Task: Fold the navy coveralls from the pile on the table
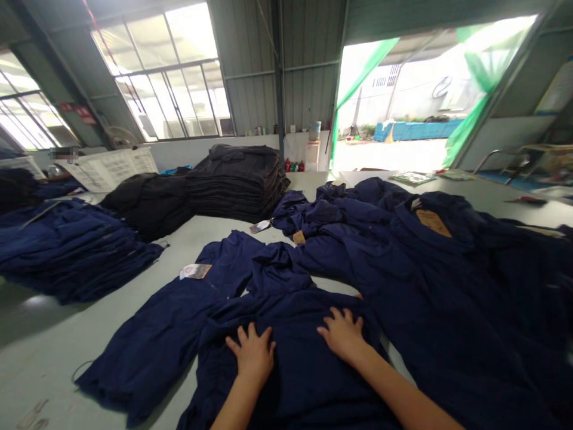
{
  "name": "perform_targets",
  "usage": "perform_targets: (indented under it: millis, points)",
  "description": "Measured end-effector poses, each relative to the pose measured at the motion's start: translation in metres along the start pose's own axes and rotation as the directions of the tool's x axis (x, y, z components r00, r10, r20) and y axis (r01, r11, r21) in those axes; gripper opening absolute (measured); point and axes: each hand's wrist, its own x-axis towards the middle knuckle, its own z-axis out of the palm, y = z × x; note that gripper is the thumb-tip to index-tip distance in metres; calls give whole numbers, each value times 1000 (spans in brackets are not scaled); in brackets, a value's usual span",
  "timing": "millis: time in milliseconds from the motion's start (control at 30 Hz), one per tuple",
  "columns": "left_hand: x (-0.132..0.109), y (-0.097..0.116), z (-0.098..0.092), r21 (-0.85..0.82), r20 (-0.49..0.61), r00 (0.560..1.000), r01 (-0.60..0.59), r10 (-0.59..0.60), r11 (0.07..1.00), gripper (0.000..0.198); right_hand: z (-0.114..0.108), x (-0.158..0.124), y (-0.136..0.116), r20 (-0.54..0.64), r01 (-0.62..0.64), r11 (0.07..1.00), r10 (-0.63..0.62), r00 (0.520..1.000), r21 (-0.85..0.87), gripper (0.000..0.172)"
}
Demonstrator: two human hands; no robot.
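A navy jacket (295,352) is spread on the table in front of me, one sleeve (152,328) stretched out to the left. My left hand (253,352) rests on the body of the jacket with its fingers spread. To the right, my right hand (344,335) also lies flat on the cloth, fingers apart. Neither hand grips anything. A paper hang tag (196,272) sits on the upper part of the left sleeve. Right beside this jacket lies a heap of more navy garments (416,269), with a brown tag (432,223) at one collar.
A stack of navy garments (67,245) stands at the left table edge. Farther back is a tall pile of black folded garments (237,185). Behind it are a white crate (114,170) and a water dispenser (313,146). A doorway with green curtains (474,101) opens at the back right.
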Motion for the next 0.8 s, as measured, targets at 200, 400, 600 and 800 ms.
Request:
perform_targets:
  millis: [200,400,600,800]
  points:
    - [102,9,-25,-499,-237,971,-113,-10,859,33,-25,101,-45,-278,205,924,-114,954,322,48]
    - [177,3,-11,-683,-97,972,91,-213,725,46,-8,164,-62,-187,42,867,60,981,497,52]
    - [192,2,-13,-871,90,976,173,-198,459,18,-13,170,-56,-104,73,630,12,994,773,22]
    - [136,-22,-78,-990,92,990,80,107,118,32,-65,116,-17,-159,195,216,-174,972,957,39]
